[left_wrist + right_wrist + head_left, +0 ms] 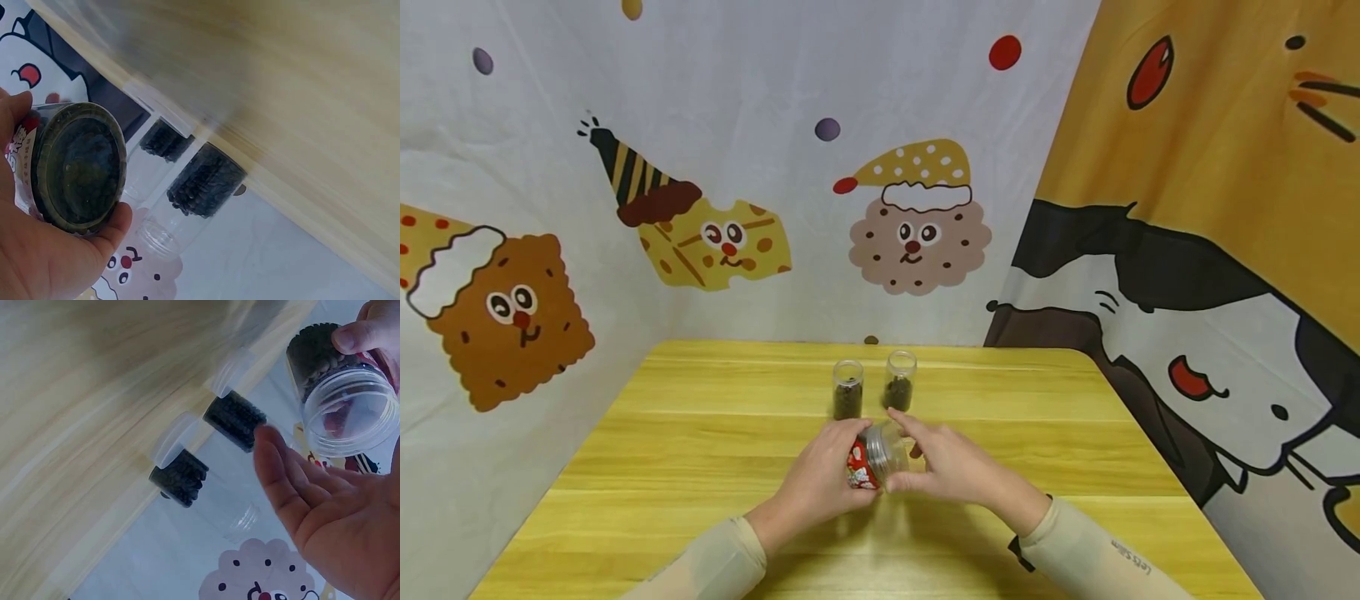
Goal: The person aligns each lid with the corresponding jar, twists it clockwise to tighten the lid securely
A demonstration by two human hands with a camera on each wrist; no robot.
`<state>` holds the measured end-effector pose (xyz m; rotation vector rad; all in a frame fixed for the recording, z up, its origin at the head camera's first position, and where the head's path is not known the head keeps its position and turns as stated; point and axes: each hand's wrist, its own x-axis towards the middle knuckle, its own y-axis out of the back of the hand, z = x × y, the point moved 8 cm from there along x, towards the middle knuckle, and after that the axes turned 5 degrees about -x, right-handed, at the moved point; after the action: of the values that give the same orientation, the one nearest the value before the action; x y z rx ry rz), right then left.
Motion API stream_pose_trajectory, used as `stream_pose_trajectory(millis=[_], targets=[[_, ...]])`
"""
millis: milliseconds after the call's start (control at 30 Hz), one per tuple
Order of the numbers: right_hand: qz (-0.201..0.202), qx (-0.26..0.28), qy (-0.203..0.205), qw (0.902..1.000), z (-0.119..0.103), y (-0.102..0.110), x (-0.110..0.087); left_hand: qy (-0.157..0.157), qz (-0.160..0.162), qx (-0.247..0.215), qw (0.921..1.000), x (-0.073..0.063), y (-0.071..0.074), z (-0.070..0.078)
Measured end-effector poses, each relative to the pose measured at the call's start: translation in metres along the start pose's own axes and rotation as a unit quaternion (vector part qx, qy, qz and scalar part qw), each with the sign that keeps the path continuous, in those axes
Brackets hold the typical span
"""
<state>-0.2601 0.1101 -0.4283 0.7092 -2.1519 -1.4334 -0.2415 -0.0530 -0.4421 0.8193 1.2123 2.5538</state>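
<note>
My left hand (822, 468) grips a clear jar (884, 450) with a red label. The jar is tipped on its side, its threaded mouth end facing right. Dark pellets (315, 356) show inside it in the right wrist view. Its round base (82, 169) faces the left wrist camera. Around the mouth end, my right hand (958, 465) is spread with its palm toward the jar, thumb and fingers apart; whether it touches the jar I cannot tell. Two clear bottles, a left one (847, 398) and a right one (898, 392), stand upright behind, each partly filled with dark pieces.
Both bottles stand on the wood-grain table (737, 400) just beyond the hands. Two translucent lid-like pieces, one (234, 372) and another (175, 440), show beside them in the right wrist view. A printed cloth (760, 100) hangs behind the table's far edge.
</note>
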Motion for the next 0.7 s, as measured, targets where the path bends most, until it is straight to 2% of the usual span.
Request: stream_pose_trajectory(millis=[100,267,367,567,700], targets=[[0.014,0.008,0.014,0.9998,-0.003,0.004,-0.001,0.004,0.01,-0.007,0.9999,-0.002,0.001,-0.003],[0.055,-0.012,0.096,0.9937,-0.015,0.015,-0.002,0.008,0.016,-0.011,0.9998,-0.003,0.003,-0.005],[0.065,-0.036,0.129,0.9889,-0.02,0.016,-0.002,0.012,0.009,-0.015,0.9998,-0.003,0.003,-0.005],[0.054,-0.045,0.144,0.9871,-0.022,0.014,-0.001,0.023,-0.012,-0.019,0.9995,-0.002,0.001,-0.004],[0.051,-0.042,0.145,0.9872,-0.023,0.014,-0.001,0.022,-0.016,-0.012,0.9996,-0.002,0.001,-0.003]])
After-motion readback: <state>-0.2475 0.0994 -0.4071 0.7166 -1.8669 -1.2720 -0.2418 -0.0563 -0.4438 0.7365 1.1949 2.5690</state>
